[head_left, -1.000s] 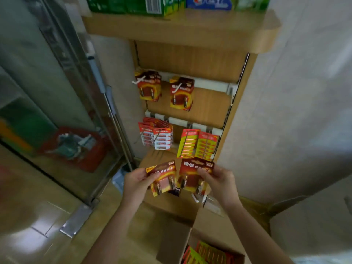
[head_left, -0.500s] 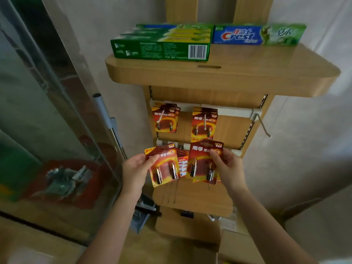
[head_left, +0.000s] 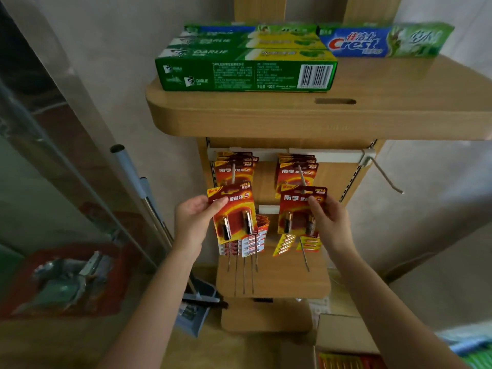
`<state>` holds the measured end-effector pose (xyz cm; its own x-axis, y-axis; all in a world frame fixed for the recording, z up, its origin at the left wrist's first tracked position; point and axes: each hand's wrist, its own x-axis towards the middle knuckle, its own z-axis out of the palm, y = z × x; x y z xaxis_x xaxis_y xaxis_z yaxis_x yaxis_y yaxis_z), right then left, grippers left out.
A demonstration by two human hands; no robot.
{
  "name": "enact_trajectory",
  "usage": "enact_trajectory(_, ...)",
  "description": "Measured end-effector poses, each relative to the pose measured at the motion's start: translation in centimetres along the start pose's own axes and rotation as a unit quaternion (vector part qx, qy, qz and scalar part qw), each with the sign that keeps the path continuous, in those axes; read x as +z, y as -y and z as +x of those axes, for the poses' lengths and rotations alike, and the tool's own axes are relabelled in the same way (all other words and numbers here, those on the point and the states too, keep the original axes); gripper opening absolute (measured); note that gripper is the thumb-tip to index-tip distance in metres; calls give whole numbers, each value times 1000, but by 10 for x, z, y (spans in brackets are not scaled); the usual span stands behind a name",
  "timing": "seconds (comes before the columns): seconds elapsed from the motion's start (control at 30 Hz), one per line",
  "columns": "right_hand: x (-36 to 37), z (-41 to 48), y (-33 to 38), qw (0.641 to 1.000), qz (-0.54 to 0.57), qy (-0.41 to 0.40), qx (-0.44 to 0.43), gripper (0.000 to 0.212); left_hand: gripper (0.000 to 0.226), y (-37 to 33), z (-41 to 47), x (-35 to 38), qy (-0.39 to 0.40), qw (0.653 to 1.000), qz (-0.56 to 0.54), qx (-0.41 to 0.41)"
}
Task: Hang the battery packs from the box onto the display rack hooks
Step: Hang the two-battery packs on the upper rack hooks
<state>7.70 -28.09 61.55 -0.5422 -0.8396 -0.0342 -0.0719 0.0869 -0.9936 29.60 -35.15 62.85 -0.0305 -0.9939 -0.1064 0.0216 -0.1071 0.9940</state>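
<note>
Red-and-gold card, two battery packs held up at once. Left hand (head_left: 193, 225) pinches the left pack (head_left: 235, 209) by its upper left corner, thumb on the face, other fingers (head_left: 186, 209) curled behind. Right hand (head_left: 330, 222) pinches the right pack (head_left: 299, 209) by its upper right corner.

Both cards upright, long axis vertical, hang holes at the top. Each sits just below and in front of a loaded hook at centre frame: left hook (head_left: 233, 173) above the left pack, right hook (head_left: 301, 174) above the right.

Hook tips point outward, so I judge each hole must rise slightly, then slide back along the wire. The right pack's hole looks nearer its tip.

Box (head_left: 343, 336) at lower right holds more packs.
</note>
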Motion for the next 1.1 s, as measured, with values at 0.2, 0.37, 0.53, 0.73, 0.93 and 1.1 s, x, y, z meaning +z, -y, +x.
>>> enact_trajectory(0.2,5,-3,-4,999,32,-27,-1,37,11,-3,15,-8,31,999,23,5)
enact_trajectory(0.37,8,0,-4,997,50,-57,6,31,7,-4,21,-5,49,998,20,14)
enact_trajectory(0.53,7,14,-6,999,16,-46,5,32,6,-2,26,-4,55,998,15,15)
enact_trajectory(0.73,10,40,1,1000,-1,-3,6,24,10,2,44,6,39,999,20,15)
enact_trajectory(0.93,16,59,4,998,-58,-17,6,28,16,-2,72,23,5,999,29,17)
enact_trajectory(1.1,17,65,7,989,-141,-38,0,34,16,-7,85,27,4,996,76,37)
